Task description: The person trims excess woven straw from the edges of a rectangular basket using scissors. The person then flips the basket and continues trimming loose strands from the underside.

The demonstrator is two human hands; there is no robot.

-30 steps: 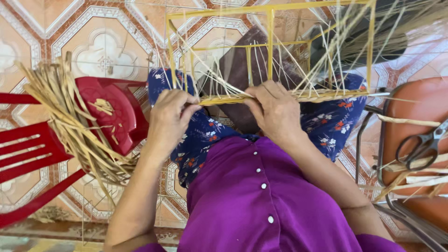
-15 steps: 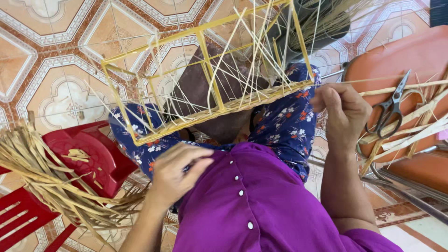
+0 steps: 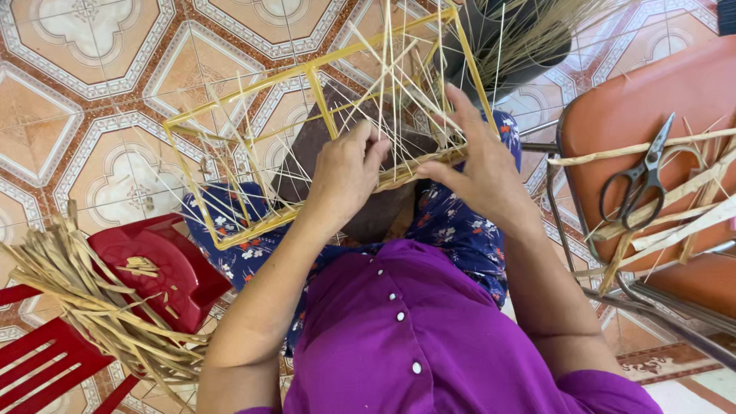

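Bundle of dried straw strips (image 3: 92, 307) lies across a red plastic chair (image 3: 161, 264) at 8 o'clock. Centre: yellow wire frame (image 3: 230, 115) threaded with thin straws, resting on the lap. Left hand (image 3: 345, 172), fingers curled shut, grips its near bar; right hand (image 3: 479, 165), fingers spread, pinches the same bar. At 3 o'clock, scissors (image 3: 640, 180) lie on an orange chair seat (image 3: 667, 92) among straw strips.

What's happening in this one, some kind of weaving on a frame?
A person seated over a tiled floor holds a yellow wire frame on their lap, with thin pale straw strands crossing it. The left hand and right hand both grip the frame's near edge, where the strands meet. A bundle of dried flat leaves lies on a red plastic chair on the person's left; scissors and more strips rest on an orange chair on the right.
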